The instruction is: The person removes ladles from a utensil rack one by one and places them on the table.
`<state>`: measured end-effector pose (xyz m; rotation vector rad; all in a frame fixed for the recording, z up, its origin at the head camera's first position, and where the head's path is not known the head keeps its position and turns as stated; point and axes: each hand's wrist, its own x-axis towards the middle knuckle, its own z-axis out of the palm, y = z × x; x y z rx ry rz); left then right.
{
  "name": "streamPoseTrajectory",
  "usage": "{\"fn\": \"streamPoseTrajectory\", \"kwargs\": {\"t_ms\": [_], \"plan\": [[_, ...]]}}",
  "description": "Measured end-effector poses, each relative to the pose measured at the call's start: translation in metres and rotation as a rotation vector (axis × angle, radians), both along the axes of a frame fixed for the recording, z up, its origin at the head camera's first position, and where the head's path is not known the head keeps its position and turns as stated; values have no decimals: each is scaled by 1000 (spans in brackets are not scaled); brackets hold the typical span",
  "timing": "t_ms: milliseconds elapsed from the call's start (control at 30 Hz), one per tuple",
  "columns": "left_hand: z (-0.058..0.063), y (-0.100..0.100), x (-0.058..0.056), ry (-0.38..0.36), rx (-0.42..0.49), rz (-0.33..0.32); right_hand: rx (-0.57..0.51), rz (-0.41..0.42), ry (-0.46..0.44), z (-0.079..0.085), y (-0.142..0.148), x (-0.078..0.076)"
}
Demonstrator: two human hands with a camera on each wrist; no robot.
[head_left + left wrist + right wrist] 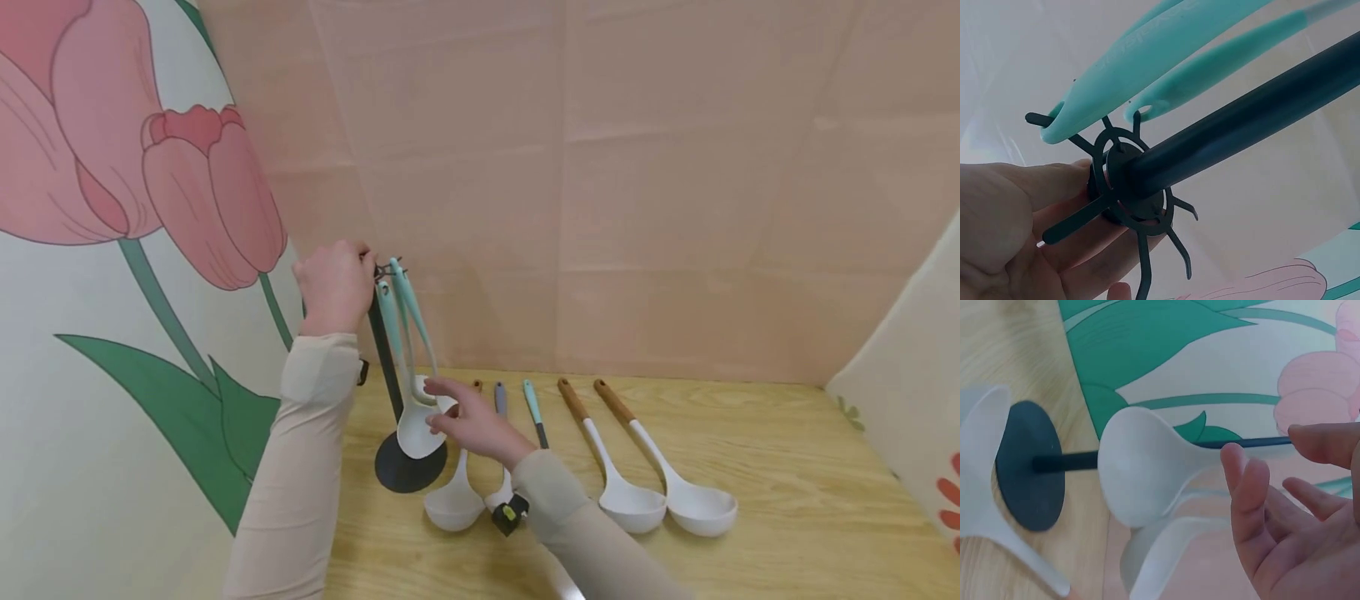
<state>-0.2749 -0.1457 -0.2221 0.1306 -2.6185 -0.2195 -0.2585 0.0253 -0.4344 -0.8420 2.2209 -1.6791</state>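
Left grip first: the left hand (333,287), upper left of centre in the head view, is clamped on the top of a black utensil stand (385,358) with a slim round pole; in the left wrist view, thumb and fingers close around the knob behind its ring of thin black hooks (1105,181). And the right grip? The right hand (480,421), just below the centre of the frame, has thumb and fingers spread apart, holding nothing.

Here's the relation it turns on! A white round-bowled ladle with a turquoise handle (420,429) hangs from the stand, long axis nearly upright, handle end up by the left hand, bowl down, immediately left of the right hand's fingertips. The right hand is nearer the bowl, the left nearer the hooks; whether a fingertip touches the ladle, I can't tell. At least one more turquoise-handled ladle hangs behind it.

Below, the stand's flat black disc base (401,473) sits on the pale wood-grain surface (795,492). Across the lower middle of the frame lie more utensils, and two white ladles with brown handles (702,510) rest side by side at the right end, well apart from the stand.
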Motion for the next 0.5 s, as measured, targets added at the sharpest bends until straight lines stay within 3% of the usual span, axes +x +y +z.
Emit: {"fn": "streamPoseTrajectory", "kwargs": {"t_ms": [233,500], "plan": [[3,0,-2,-18,-1,6,-64,39,-57,-3,-21,-11],[1,-1,-1,4,15,-6,-100,80,-82,-10,-31,-10]]}}
